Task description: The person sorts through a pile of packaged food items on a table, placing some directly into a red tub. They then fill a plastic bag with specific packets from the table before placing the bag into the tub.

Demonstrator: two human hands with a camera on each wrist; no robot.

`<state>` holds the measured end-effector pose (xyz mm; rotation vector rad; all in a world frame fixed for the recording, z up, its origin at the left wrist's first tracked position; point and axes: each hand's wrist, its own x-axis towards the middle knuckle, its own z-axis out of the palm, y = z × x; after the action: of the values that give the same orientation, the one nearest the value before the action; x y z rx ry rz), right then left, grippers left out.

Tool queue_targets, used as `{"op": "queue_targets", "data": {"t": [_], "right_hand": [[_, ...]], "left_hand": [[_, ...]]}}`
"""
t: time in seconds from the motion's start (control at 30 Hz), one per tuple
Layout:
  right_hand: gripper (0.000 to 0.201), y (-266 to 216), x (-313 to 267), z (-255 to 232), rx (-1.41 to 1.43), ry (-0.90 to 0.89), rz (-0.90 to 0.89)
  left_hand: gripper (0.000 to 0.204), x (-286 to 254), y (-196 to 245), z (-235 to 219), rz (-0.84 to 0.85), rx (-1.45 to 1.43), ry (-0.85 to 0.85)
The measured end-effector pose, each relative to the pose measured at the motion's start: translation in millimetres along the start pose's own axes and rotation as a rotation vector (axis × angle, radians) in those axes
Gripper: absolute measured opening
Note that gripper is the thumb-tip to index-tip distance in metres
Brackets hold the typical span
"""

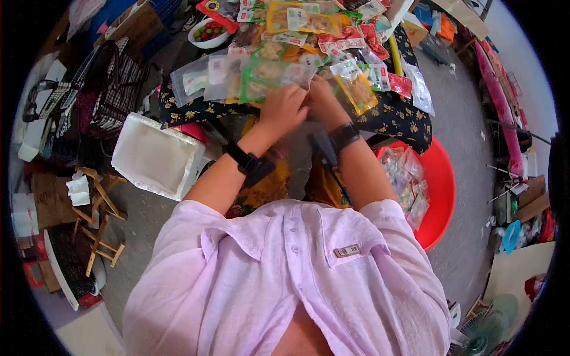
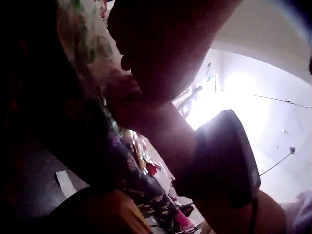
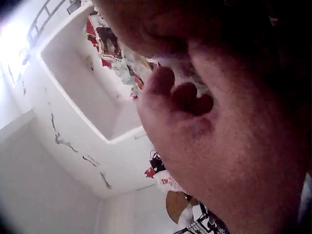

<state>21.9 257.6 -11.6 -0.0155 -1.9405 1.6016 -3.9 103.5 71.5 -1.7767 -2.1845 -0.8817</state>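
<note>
In the head view both hands meet at the near edge of the cloth-covered table [image 1: 392, 121]. My left hand [image 1: 286, 110] has bent fingers at a clear plastic bag [image 1: 301, 74]. Close beside it, my right hand [image 1: 323, 98] pinches the same bag, its fingertips mostly hidden. Green-edged food packets [image 1: 258, 72] lie just beyond the left hand, and a yellow-edged packet [image 1: 356, 89] lies right of the right hand. Curled fingers [image 3: 183, 95] fill the middle of the right wrist view. The left wrist view is dark, with blurred clear plastic [image 2: 90, 41] at its upper left.
Many packets [image 1: 303, 21] are heaped over the table, with a white bowl of small fruits [image 1: 208, 34] at the back left. A white foam box [image 1: 155, 155] stands at the left. Below the right arm, a red basin [image 1: 442, 184] contains several filled clear bags.
</note>
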Motion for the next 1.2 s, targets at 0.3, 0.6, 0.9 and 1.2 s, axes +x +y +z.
{"op": "queue_targets", "data": {"t": [0.3, 0.6, 0.9, 1.2], "right_hand": [[0.028, -56.8, -2.8, -7.7, -0.33, 0.203, 0.185], [0.019, -43.6, 0.0, -13.1, 0.048, 0.256, 0.717], [0.026, -39.0, 10.1, -0.8, -0.516, 0.17, 0.277], [0.02, -77.7, 75.3, 23.3, -0.459, 0.299, -0.033]], "left_hand": [[0.039, -16.6, -33.2, 5.9, 0.088, 0.295, 0.166], [0.037, -12.0, -39.7, 10.1, 0.03, 0.361, 0.039], [0.047, -14.4, -44.5, 14.5, 0.068, 0.408, -0.012], [0.051, -16.1, -45.2, -2.5, 0.049, 0.427, 0.11]]}}
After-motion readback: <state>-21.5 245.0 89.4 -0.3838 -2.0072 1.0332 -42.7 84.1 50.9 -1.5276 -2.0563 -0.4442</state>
